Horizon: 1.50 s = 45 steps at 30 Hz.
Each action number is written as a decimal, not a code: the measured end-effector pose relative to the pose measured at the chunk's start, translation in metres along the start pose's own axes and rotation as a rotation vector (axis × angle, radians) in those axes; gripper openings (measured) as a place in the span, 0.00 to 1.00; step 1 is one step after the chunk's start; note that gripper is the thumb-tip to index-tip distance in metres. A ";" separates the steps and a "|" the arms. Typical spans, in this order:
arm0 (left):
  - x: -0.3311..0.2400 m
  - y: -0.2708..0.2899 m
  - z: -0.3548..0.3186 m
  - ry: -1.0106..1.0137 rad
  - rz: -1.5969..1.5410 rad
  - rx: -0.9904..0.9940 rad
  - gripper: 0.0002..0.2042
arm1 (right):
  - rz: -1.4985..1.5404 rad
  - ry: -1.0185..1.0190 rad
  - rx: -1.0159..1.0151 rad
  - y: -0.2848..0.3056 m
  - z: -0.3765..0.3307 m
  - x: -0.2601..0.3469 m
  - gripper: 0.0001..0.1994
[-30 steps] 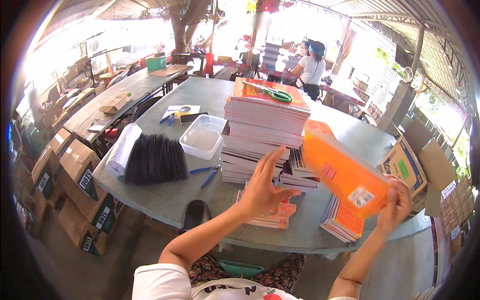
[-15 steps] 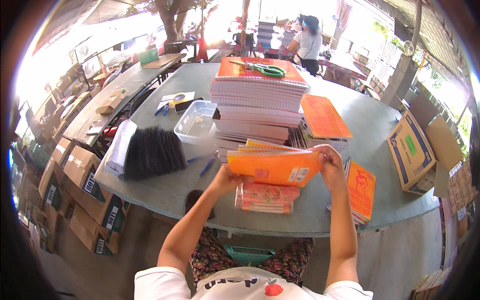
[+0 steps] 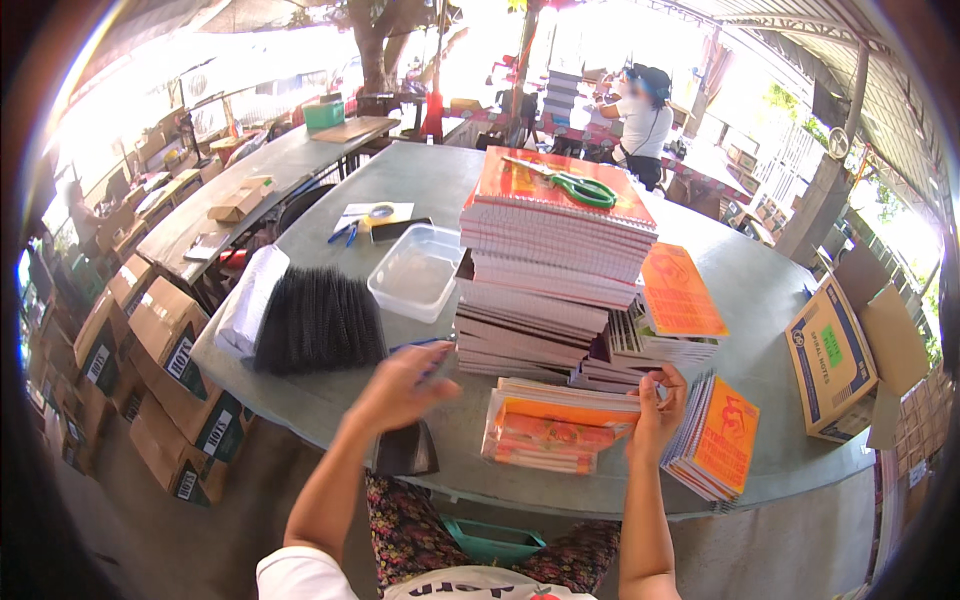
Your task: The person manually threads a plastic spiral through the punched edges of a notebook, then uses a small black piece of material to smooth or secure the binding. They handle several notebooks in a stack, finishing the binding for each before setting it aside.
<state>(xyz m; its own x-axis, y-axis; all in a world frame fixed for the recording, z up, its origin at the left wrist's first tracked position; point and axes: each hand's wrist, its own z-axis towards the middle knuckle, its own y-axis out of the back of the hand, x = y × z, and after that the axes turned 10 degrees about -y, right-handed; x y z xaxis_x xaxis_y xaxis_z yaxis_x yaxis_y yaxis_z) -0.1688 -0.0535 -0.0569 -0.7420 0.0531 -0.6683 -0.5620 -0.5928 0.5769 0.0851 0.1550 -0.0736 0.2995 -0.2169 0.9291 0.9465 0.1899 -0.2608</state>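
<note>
My right hand [image 3: 657,405] pinches the right end of an orange-covered spiral notebook [image 3: 570,397], which is tilted with its page edges up. Beneath and in front of it lies a clear-wrapped pack [image 3: 545,440] in red and orange. My left hand [image 3: 405,388] is off the notebook, its thumb and fingers apart, over a blue-handled tool [image 3: 432,352] partly hidden by the fingers. Behind the notebook rises a tall stack of spiral notebooks [image 3: 560,225], topped by green-handled scissors [image 3: 580,188]. More orange notebooks [image 3: 722,435] lie fanned at right.
Black spiral coils [image 3: 318,320] stand at left beside a white roll [image 3: 250,300]. A clear plastic tub [image 3: 418,270] sits near blue pliers [image 3: 345,233] and a tape roll [image 3: 381,213]. An open carton [image 3: 835,360] is at right; another person [image 3: 640,120] works farther back.
My left hand has let go of the notebook and moved left to the blue-handled tool. The notebook has come down toward the table and tilted, still in my right hand. The view has shifted.
</note>
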 end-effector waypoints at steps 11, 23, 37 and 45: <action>0.156 0.121 -0.035 0.752 0.749 -0.084 0.24 | -0.753 0.559 0.053 -0.007 0.013 0.020 0.13; 0.126 0.134 -0.035 0.702 0.862 -0.215 0.15 | -0.974 0.598 0.625 -0.068 -0.040 0.019 0.14; 0.133 0.136 -0.062 0.339 -0.070 -0.987 0.09 | -0.881 0.831 0.707 -0.073 -0.057 0.021 0.09; 0.050 0.107 -0.008 -0.073 -0.249 -0.939 0.09 | -0.954 0.918 0.464 -0.100 -0.048 0.014 0.15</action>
<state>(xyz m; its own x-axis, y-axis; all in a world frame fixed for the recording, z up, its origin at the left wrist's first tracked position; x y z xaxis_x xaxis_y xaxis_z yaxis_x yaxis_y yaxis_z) -0.2626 -0.1209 -0.0326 -0.6799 0.2941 -0.6717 -0.2088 -0.9558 -0.2072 -0.0003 0.0873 -0.0473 -0.2871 -0.9462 0.1495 0.7558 -0.1278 0.6422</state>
